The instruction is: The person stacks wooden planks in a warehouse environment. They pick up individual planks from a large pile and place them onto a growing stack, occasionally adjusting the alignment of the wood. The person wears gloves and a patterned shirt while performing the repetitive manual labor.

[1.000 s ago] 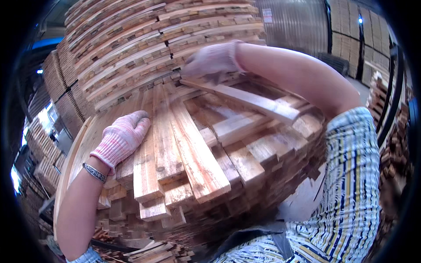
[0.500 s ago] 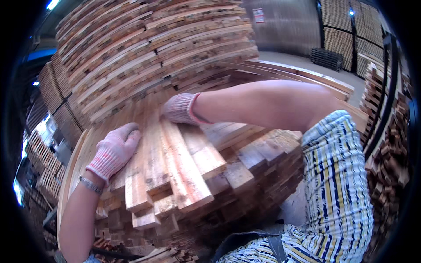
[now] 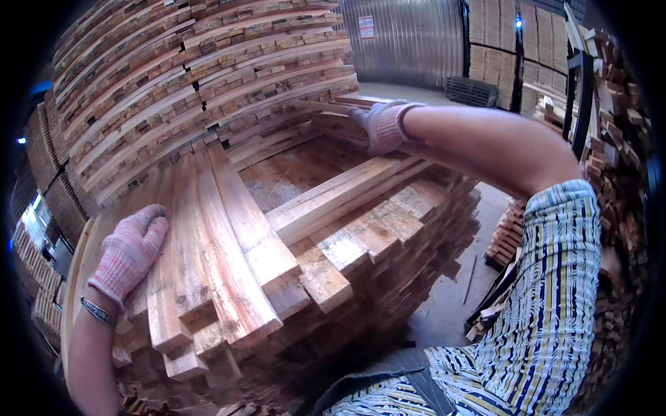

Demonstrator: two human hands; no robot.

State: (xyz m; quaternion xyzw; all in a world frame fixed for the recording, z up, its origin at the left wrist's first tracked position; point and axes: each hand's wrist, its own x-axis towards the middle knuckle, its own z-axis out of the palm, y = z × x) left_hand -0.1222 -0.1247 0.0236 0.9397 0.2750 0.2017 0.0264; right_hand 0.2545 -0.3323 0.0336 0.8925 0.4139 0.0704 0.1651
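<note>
My left hand point(image 3: 132, 251), in a pinkish-white knit glove, lies on the left planks of a timber stack, its fingers together and flat against the wood. Beside it run long pale planks point(image 3: 211, 243), side by side, with uneven ends toward me. My right hand point(image 3: 386, 126), in the same kind of glove, reaches across to the far right of the stack, fingers stretched out over boards there. Its fingertips are partly blurred, and I see nothing held in them. A squared timber point(image 3: 333, 197) lies at an angle below that hand, beside a brown recessed layer point(image 3: 291, 173).
A tall stack of layered planks point(image 3: 208, 83) rises directly behind. At right are a dark metal post point(image 3: 581, 104) and a heap of wood offcuts point(image 3: 614, 229). Grey floor point(image 3: 451, 298) shows beyond the stack's right edge. Further pallets point(image 3: 496, 31) stand at the back.
My right hand has left the middle planks and moved right and away to the far boards. My left hand stays on the left planks. The view has turned to the right.
</note>
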